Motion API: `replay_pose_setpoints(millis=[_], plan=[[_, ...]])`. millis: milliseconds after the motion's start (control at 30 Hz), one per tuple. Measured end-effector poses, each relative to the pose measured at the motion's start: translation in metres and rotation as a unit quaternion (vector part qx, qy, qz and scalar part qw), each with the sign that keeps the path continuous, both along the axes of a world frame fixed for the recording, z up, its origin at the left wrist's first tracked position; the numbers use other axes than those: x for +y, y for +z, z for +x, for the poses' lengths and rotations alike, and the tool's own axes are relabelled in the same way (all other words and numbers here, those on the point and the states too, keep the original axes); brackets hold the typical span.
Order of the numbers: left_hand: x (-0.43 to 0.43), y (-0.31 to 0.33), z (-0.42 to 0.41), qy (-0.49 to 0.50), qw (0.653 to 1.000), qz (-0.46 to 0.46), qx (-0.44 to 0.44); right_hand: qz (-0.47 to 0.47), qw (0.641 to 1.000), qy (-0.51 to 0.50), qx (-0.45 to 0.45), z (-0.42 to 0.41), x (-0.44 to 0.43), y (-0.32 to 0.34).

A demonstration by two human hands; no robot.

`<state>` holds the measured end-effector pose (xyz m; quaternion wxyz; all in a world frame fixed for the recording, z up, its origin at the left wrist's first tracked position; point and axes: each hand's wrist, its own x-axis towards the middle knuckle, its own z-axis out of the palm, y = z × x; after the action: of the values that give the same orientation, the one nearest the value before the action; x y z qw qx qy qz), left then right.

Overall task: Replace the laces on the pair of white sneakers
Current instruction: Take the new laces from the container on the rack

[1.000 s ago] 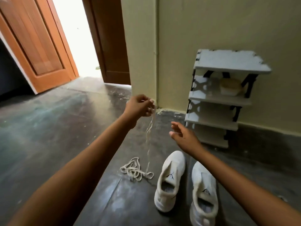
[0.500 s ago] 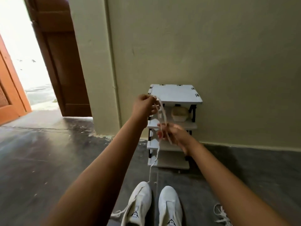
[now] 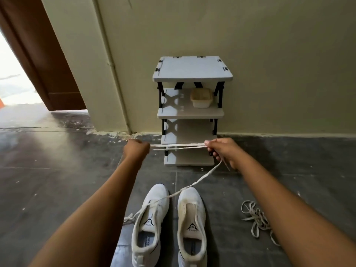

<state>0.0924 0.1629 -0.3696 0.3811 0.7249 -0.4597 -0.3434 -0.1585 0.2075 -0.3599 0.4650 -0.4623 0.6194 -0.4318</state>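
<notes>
The lace (image 3: 179, 145) is stretched taut in a doubled run between the two hands, held out above the floor (image 3: 57, 180). Its tail drops from the right hand (image 3: 221, 151), crosses the toe of the right sneaker (image 3: 192, 201) and the left sneaker (image 3: 157, 193), and ends on the floor beside it. The left hand (image 3: 137, 149) is fisted round one end of the span and the right pinches the other.

The shoes stand side by side, eyelets apparently bare — this looks like evening out a lace before threading. The next move calls for finding a tip and feeding it through a lowest eyelet. A second lace (image 3: 256, 220) lies heaped to the right, and a shelf rack (image 3: 192, 72) stands at the wall.
</notes>
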Motion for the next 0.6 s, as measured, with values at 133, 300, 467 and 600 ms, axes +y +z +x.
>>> replay_pose_setpoints(millis=[133, 300, 467, 600], plan=[[0.010, -0.014, -0.010, -0.089, 0.961, 0.076, -0.251, -0.028, 0.999, 0.019, 0.019, 0.007, 0.000, 0.003], [0.017, 0.012, -0.056, -0.276, 0.957, 0.003, 0.093, -0.030, 0.996, 0.082, 0.036, 0.018, 0.003, 0.007], [0.024, 0.024, -0.076, -0.383, 0.919, -0.010, 0.098, -0.042, 0.998, 0.054, 0.004, 0.016, 0.002, 0.012], [0.022, 0.023, -0.073, -0.366, 0.928, -0.019, 0.062, -0.019, 0.999, 0.050, -0.003, 0.013, 0.003, 0.009]])
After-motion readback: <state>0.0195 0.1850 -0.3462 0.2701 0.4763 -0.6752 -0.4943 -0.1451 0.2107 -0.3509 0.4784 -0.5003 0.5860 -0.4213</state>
